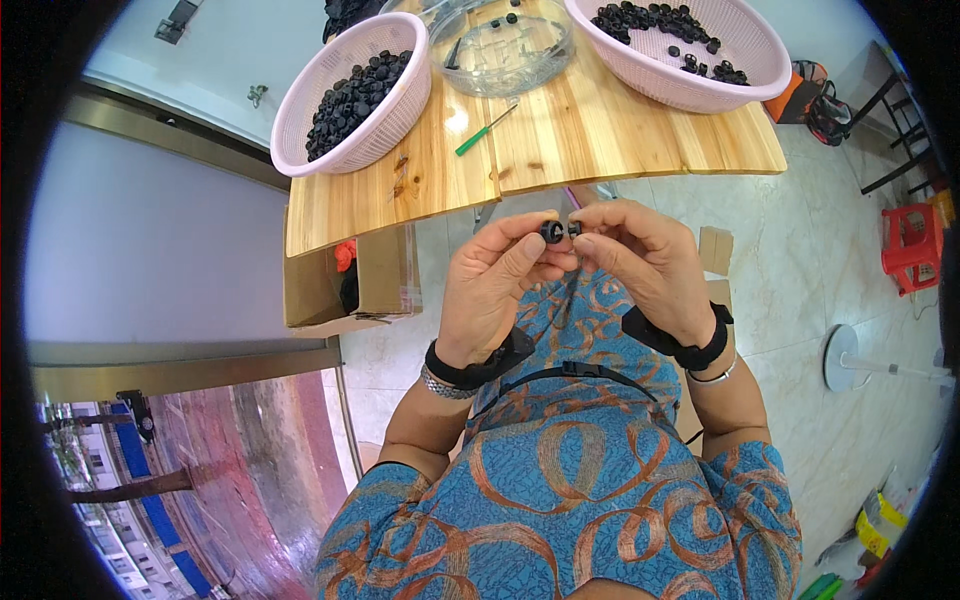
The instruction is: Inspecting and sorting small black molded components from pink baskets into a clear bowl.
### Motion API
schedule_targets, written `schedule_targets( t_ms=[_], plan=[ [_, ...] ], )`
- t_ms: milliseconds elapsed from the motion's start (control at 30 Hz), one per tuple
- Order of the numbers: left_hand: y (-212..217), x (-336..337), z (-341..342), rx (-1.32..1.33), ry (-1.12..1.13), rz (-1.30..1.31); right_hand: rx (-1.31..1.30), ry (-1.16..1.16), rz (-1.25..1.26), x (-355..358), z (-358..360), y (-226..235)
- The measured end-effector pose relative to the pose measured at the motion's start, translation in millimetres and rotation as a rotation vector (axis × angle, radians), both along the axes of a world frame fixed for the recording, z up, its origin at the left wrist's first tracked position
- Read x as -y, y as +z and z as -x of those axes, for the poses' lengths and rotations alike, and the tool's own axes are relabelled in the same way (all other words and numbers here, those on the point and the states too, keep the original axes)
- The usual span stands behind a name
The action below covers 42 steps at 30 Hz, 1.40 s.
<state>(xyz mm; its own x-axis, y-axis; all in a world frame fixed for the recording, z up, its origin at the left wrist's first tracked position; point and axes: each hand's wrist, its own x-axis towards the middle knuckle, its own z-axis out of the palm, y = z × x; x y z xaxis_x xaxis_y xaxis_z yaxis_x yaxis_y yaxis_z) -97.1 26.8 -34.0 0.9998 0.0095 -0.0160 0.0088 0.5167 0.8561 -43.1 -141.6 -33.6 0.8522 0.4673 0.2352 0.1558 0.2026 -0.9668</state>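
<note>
My left hand (500,280) pinches a small round black plastic part (551,232) between thumb and fingers, its hollow end turned to the right. Close beside it, a smaller black piece (574,229) is held in the fingertips of my right hand (655,265). The two pieces face each other almost touching, in front of the wooden table's near edge and above my lap. What kind of parts they are I cannot make out. A pink mesh basket (290,150) full of small black parts stands at the left of the table (560,150).
Another pink basket (660,90) at the right holds fewer black parts. Between the baskets sits a transparent plastic basin (500,85) with a few pieces inside. A green-handled screwdriver (484,132) lies on the table. Below is an open cardboard box (390,275); a red stool (910,245) stands far right.
</note>
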Motion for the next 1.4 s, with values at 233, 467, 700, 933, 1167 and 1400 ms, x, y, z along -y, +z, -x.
schedule_targets(
  t_ms=[233,467,700,933,1167,1400],
  plan=[
    [-2,-3,1,-0.006,-0.033,-0.023,0.125,-0.076,0.064,-2,3,4],
    [-2,-1,1,-0.007,-0.047,-0.011,0.493,-0.219,0.219,1,4,12],
    [-1,3,0,-0.012,-0.036,-0.022,0.615,-0.237,0.284,2,4,11],
    [-2,5,-2,-0.014,-0.039,-0.029,0.622,-0.238,0.307,4,3,11],
    [0,7,-2,-0.018,-0.031,-0.037,0.577,-0.239,0.273,4,3,10],
    [-1,7,-3,-0.01,-0.043,-0.037,0.547,-0.233,0.236,4,3,8]
  ],
)
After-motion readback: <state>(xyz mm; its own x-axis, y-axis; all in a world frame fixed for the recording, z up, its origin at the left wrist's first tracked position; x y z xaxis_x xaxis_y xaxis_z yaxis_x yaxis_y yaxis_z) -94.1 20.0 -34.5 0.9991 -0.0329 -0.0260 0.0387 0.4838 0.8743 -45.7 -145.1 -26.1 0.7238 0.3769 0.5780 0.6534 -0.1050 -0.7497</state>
